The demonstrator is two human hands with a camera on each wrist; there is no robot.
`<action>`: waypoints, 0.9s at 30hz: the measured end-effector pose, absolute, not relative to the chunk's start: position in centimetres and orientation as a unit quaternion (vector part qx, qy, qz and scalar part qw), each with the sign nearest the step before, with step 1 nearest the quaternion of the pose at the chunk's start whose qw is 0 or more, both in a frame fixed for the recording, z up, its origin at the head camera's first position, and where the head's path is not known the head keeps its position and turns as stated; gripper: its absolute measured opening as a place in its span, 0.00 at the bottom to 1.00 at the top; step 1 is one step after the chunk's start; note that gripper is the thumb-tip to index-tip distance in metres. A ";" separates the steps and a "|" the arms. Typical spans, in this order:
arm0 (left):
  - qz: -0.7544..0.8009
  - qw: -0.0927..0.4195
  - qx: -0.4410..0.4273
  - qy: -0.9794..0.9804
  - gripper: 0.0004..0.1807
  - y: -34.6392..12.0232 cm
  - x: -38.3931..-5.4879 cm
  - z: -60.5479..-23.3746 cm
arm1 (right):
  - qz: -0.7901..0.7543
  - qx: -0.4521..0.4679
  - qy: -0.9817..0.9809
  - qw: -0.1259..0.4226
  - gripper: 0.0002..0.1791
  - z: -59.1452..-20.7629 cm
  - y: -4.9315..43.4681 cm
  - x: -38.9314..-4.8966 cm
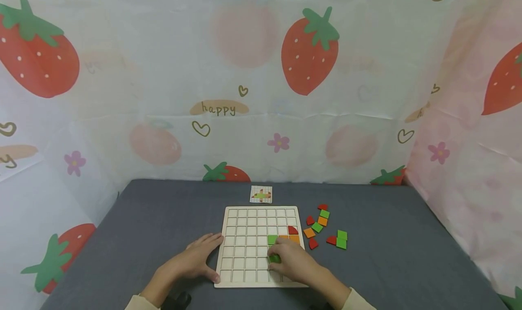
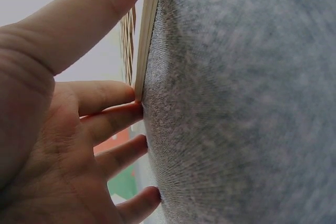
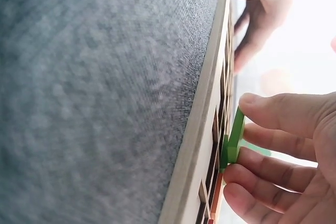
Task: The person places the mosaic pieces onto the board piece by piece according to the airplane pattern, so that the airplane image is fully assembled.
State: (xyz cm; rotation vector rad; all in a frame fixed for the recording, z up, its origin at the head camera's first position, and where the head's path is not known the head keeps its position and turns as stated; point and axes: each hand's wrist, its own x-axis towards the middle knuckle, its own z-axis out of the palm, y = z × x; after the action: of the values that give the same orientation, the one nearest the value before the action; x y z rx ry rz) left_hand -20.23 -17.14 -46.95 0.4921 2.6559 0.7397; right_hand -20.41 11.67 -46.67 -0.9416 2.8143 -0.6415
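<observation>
A pale wooden grid board (image 1: 240,251) lies on the table, a red quarter-round tile (image 1: 292,230), an orange tile (image 1: 294,239) and a green tile (image 1: 272,239) set in its right part. Between thumb and fingertips my right hand (image 1: 292,258) pinches a green square tile (image 3: 237,134), tilted just over the board's right half. More cells there are hidden under this hand. Along the left edge, my left hand (image 1: 192,258) spreads its fingers, with thumb and fingertips against the board's side, as the left wrist view also shows.
Loose red, orange and green tiles lie right of the board, among them a green square (image 1: 341,244) and an orange square (image 1: 309,233). A small picture card (image 1: 261,194) with a coloured pattern sits behind the board. Strawberry-print cloth (image 1: 253,74) hangs behind the grey table (image 1: 391,246).
</observation>
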 end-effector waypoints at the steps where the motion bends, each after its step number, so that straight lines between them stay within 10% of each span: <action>1: 0.260 0.170 0.173 0.935 0.58 -17.1 -20.2 -46.9 | -0.212 -0.310 0.925 0.053 0.10 -46.7 11.7 -20.4; 27: 0.256 0.171 0.170 0.936 0.58 -17.1 -20.3 -47.0 | -0.220 -0.321 0.920 0.034 0.10 -45.7 10.4 -23.1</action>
State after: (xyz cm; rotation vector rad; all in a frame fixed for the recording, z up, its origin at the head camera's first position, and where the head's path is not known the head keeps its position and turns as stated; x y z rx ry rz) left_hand -20.27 -17.10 -46.96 0.4814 2.6577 0.7274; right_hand -23.06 10.40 -45.70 -0.9874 2.8302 -0.6772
